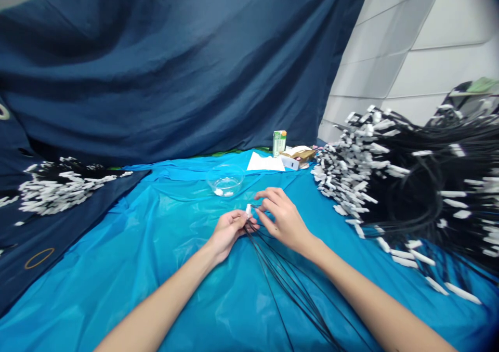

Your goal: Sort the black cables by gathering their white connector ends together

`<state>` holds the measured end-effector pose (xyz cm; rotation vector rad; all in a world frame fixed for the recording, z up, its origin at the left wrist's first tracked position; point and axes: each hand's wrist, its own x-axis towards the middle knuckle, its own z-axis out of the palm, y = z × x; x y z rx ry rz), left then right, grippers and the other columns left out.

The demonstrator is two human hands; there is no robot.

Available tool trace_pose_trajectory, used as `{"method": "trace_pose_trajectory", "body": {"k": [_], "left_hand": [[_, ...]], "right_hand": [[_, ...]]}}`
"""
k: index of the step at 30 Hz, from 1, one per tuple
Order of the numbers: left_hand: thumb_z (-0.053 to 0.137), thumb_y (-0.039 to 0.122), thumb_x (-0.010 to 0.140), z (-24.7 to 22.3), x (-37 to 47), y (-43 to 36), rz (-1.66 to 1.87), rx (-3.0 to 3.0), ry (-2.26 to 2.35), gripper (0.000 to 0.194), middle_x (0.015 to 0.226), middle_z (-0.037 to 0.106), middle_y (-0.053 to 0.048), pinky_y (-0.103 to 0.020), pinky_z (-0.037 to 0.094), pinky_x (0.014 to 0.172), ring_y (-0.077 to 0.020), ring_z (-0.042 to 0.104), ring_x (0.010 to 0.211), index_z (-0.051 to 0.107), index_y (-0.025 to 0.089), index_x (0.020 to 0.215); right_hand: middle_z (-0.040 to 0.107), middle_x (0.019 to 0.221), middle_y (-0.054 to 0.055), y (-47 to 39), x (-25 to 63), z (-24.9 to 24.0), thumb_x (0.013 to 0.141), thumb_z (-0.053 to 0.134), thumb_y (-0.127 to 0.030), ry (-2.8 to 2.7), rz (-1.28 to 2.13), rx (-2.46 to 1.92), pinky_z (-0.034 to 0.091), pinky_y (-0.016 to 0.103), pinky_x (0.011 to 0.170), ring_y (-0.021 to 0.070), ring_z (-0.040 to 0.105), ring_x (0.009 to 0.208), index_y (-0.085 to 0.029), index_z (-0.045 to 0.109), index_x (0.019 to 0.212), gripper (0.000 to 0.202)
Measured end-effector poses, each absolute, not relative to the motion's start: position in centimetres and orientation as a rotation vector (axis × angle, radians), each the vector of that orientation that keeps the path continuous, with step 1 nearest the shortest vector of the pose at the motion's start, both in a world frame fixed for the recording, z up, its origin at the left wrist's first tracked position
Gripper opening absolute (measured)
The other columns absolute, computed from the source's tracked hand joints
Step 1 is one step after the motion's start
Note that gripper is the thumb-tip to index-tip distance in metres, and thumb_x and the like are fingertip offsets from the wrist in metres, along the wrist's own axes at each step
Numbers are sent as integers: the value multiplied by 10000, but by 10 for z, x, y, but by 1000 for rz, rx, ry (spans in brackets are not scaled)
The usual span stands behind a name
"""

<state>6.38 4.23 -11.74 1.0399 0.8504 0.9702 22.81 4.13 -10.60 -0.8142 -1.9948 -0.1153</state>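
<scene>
Thin black cables (322, 325) run in a loose bundle from the near edge, over a crinkled blue plastic sheet (171, 258), up to the hands. At their upper end, mid-sheet: small white plastic connector (248, 210), upright, pinched between thumb and fingers of the left hand (228, 231). Right hand (284, 218) just beside it, fingers bent, a dark strand near the tips; cannot tell whether they grip it.

Progress, as judged: this piece looks midway, cables gathered at the connector, the right hand busy there; how many are seated is too small to read. On the right, large heap of white-ended black cables (364, 159); smaller such pile (64, 188) at left, on dark cloth. Which is finished and which waiting, unclear.

Beyond the hands: clear round bowl (212, 183), a few white bits (219, 192) inside. Farther: white paper sheet (265, 163), upright green-and-white carton (279, 144).
</scene>
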Motion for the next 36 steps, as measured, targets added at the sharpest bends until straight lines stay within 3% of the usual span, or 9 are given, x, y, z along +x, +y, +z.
{"method": "trace_pose_trajectory", "body": {"k": [2,7,14,33,36], "left_hand": [[664,349,641,-117,63,42,958,1051,855,411,857,545,-110,-240,438,728,-136,554,741,498,37,850],[667,341,638,-116,63,41,927,1063,858,408,848,540,-107,-231,438,698,-140,556,727,496,37,851],[669,346,637,-116,64,41,909,1051,836,419,845,536,-102,-231,438,701,-141,557,734,483,35,850],[678,338,625,-116,64,43,921,1030,851,416,855,537,-105,-234,430,708,-143,555,747,485,37,838],[683,312,617,-117,62,47,959,995,848,401,848,537,-97,-238,432,723,-138,550,759,490,42,841]], "right_hand": [[530,1032,30,43,229,-107,800,432,-139,-2046,2,-763,346,332,855,170,406,1021,-149,463,769,45],[517,1080,34,46,231,-108,828,373,-118,-2101,246,-725,344,318,865,139,427,1046,-179,473,996,205],[527,1046,50,46,233,-107,828,376,-113,-2063,284,-665,361,301,809,139,457,947,-146,443,813,77],[528,1006,47,48,229,-111,829,385,-100,-2030,196,-651,389,286,801,140,425,923,-142,447,826,75],[511,1067,49,48,230,-110,828,439,-160,-2001,124,-673,372,297,867,141,411,993,-150,495,938,124]]}}
